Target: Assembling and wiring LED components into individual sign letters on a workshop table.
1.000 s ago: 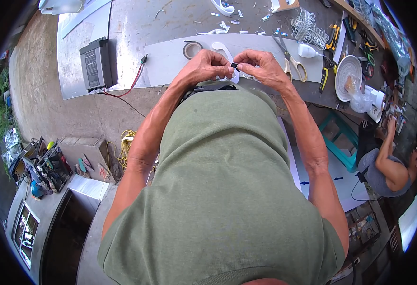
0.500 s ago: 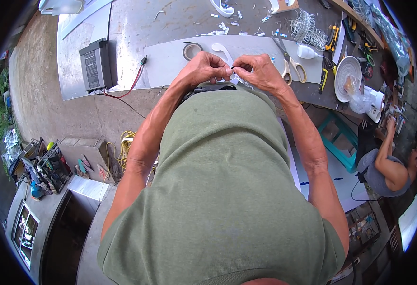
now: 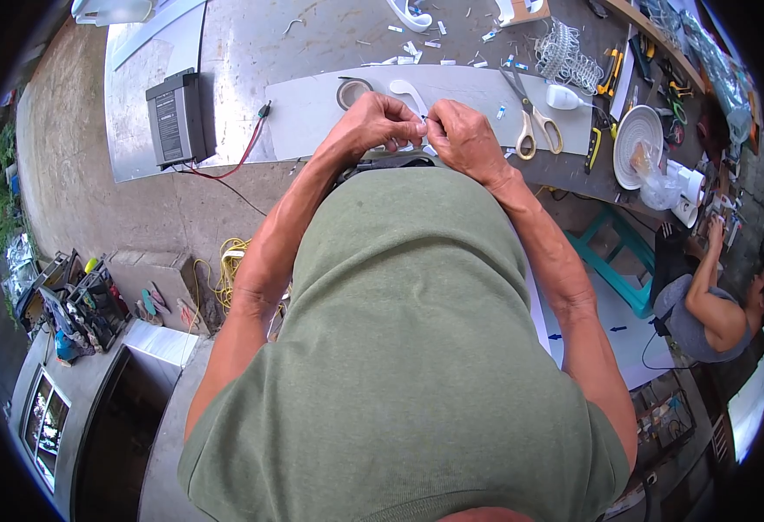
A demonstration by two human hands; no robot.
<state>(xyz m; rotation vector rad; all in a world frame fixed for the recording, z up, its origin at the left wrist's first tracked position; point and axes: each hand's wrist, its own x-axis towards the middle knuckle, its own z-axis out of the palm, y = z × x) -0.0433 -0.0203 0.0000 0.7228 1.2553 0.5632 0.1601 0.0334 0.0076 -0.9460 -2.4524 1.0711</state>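
Observation:
Close in front of my body, over the near edge of the bench, my two hands meet fingertip to fingertip. My left hand (image 3: 378, 123) is closed in a pinch, thumb against forefinger. Curled with its back upward, my right hand (image 3: 467, 139) is closed too. A tiny dark bit shows between the fingertips, too small to name; the rest of what they hold is hidden. Just beyond them lies a curved white plastic piece (image 3: 406, 89), its lower end running behind the fingers. A roll of tape (image 3: 344, 96) rests beside my left hand.
Scissors (image 3: 530, 122) and a white bulb-shaped thing with a cord (image 3: 564, 97) lie right. Farther right are a yellow-black cutter (image 3: 592, 150) and a round white ribbed disc (image 3: 632, 143). A black battery box (image 3: 175, 122) with leads stands left. Another person (image 3: 710, 309) sits near a teal stool (image 3: 612, 261).
My right hand has rolled over, its back now turned upward and its fingers curled in, with the wrist lower and farther left. My left hand stays nearly where it was.

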